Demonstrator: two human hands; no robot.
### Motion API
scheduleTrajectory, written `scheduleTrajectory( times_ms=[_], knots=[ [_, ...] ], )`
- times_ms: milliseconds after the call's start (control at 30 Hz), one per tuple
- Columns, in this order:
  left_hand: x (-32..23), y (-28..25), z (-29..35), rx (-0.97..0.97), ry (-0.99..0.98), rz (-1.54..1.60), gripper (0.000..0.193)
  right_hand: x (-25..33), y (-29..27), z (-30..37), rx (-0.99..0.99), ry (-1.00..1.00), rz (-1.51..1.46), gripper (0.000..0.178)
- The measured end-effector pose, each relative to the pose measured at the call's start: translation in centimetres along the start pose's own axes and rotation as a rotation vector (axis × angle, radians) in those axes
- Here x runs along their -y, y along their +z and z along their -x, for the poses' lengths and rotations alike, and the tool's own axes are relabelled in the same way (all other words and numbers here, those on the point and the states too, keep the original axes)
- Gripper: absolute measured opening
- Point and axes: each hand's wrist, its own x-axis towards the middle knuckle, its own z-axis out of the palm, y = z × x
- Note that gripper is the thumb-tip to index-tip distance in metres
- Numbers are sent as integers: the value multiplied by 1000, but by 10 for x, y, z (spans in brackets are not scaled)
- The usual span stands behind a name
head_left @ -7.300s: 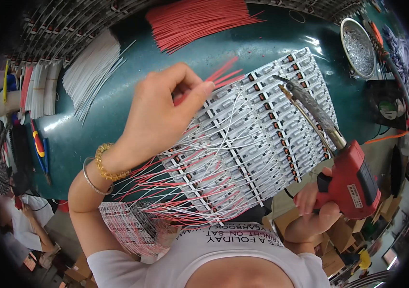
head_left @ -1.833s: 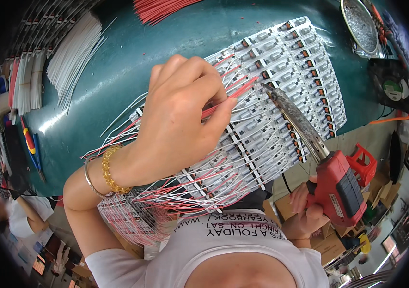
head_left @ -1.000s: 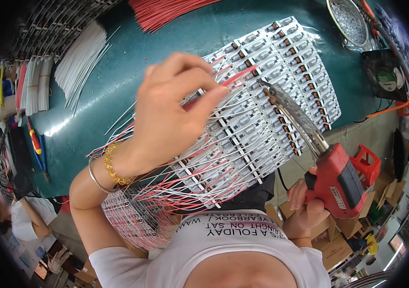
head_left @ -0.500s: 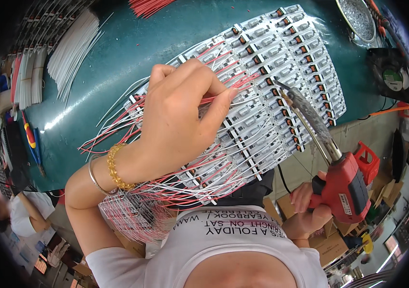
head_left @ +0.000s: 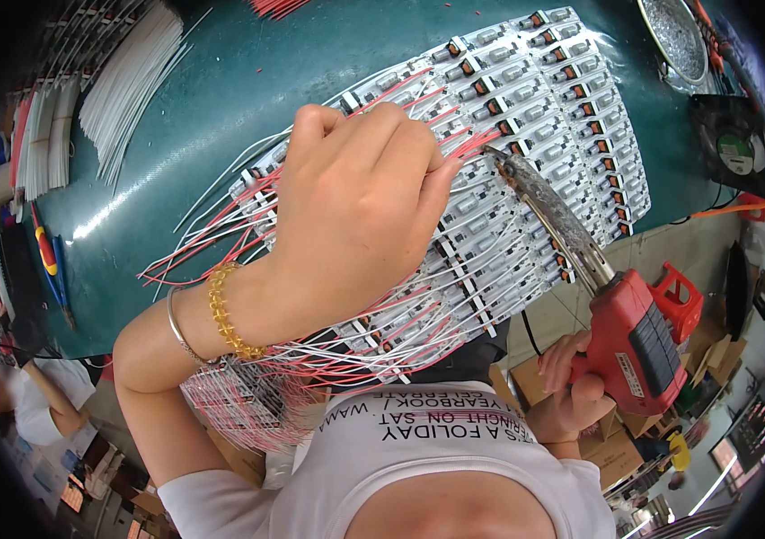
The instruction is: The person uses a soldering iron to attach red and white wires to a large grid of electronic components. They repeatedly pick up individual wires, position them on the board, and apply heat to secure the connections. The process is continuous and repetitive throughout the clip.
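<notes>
Pinched tight, left hand [head_left: 360, 202] held red wires [head_left: 479, 141]!
They jutted right, over circuit boards [head_left: 548, 135]; right hand [head_left: 578, 404] clasped soldering gun [head_left: 636, 346].

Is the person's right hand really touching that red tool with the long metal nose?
Touching. The head view shows the right hand gripping the red tool, fingers curled around its handle with no gap between.

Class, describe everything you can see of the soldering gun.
The soldering gun has a red, plastic-looking body with a dark panel, a shiny metal barrel and a long, grey, rough-looking front end narrowing to a dark tip. The right hand grips its handle. It slants up and leftward over the circuit boards, its tip close to the red wires in the left hand; whether they touch is unclear.
</notes>
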Motion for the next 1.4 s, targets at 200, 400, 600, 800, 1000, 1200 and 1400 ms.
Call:
scheduleTrajectory(
  times_ms=[200, 400, 600, 800, 1000, 1200, 1400],
  knots=[
    [1, 3, 2, -12, 41, -7, 16, 12, 9, -5, 36, -49, -142, 76],
    [-1, 0, 0, -7, 15, -26, 14, 21, 19, -9, 63, -19, -170, 80],
    [4, -17, -8, -147, 229, -38, 10, 17, 9, -9, 57, -51, -177, 79],
    [-6, -17, 2, 104, -76, 162, 9, 11, -3, -3, 89, -52, -192, 79],
    [-8, -17, 0, 137, -121, 150, 12, 11, -1, -5, 162, -43, -204, 77],
    [-7, -19, 0, 165, -126, 165, 12, 15, 3, -2, 135, -8, -142, 69],
    [-7, -15, 2, 112, -56, 133, 12, 9, -3, -1, 149, -11, -192, 69]
  ],
)
